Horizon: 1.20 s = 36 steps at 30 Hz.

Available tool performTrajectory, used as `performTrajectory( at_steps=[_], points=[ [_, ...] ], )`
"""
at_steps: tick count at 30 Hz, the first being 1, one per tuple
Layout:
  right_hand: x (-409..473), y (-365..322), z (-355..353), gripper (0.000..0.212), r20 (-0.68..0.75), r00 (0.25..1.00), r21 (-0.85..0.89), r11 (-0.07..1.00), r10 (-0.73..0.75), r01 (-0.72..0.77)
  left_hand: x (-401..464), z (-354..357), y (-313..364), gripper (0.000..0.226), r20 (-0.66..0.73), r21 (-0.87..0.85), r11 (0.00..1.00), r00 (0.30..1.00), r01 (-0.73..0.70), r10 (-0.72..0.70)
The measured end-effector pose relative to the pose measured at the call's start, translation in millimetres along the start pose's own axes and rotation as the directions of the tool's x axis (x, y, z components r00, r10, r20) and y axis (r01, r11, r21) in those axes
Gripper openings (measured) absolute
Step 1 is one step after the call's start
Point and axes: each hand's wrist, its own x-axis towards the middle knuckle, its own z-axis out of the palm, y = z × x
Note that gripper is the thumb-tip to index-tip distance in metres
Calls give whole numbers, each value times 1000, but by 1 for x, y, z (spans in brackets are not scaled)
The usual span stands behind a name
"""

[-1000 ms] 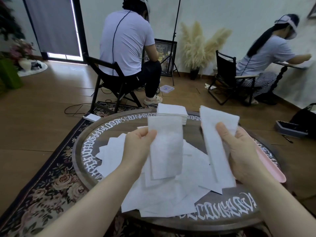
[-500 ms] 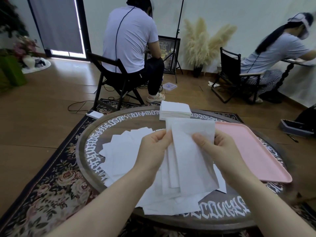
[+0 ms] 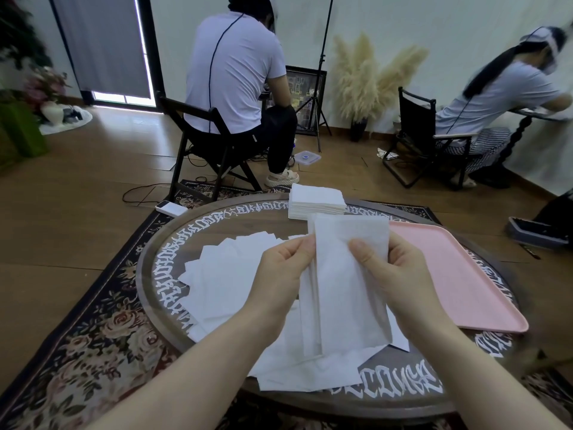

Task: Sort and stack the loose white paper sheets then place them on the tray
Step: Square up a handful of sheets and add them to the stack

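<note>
At frame centre, the left hand (image 3: 283, 268) and right hand (image 3: 393, 271) both pinch the held sheets (image 3: 347, 274) upright above the desk (image 3: 217, 218), apparently to square their edges, while loose sheets (image 3: 223, 280) lie beneath and the pink tray (image 3: 459, 274) waits bare at right.

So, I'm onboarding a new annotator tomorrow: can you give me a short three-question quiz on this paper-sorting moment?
1. True or false: the flat pink plastic tray already holds paper.
2. Which hands grip the white paper sheets held upright: A) the left hand only, B) the right hand only, C) both?
3. Where does the neat stack of white sheets sit on the round dark wooden table?

Key: 1 false; 2 C; 3 at the far edge, left of the tray's far end.
</note>
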Motion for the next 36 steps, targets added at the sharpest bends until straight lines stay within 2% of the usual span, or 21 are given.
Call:
performTrajectory(
  at_steps=[6,13,19,21,24,30,33,36],
  points=[
    [0,-2,1,11,-30,999,-11,1000,-26,26,-1,1,1,26,20,-2,1000,1000,8,-8],
    [0,-2,-1,14,16,1000,-35,999,-6,7,-2,-1,2,40,17,19,1000,1000,1,-1],
    [1,-1,-2,11,33,999,-33,999,-5,6,-2,-1,3,42,29,-6,1000,1000,8,-7],
    [1,-1,-2,11,34,999,-36,999,-7,8,-2,-1,4,39,37,-12,1000,999,5,-5],
    [1,-1,-3,10,39,999,-38,999,-13,14,-3,0,4,19,47,-4,1000,999,4,-4],
    [1,-2,-4,14,76,997,-36,999,-20,23,-4,1,3,17,55,15,999,998,-33,32],
    [0,-2,-5,23,91,994,-10,998,-60,62,-3,1,1,17,12,-7,997,997,-71,71],
    [2,-1,-7,50,114,985,-18,991,-129,132,-1,-1,4,21,-33,-32,996,996,-82,81]
  ],
)
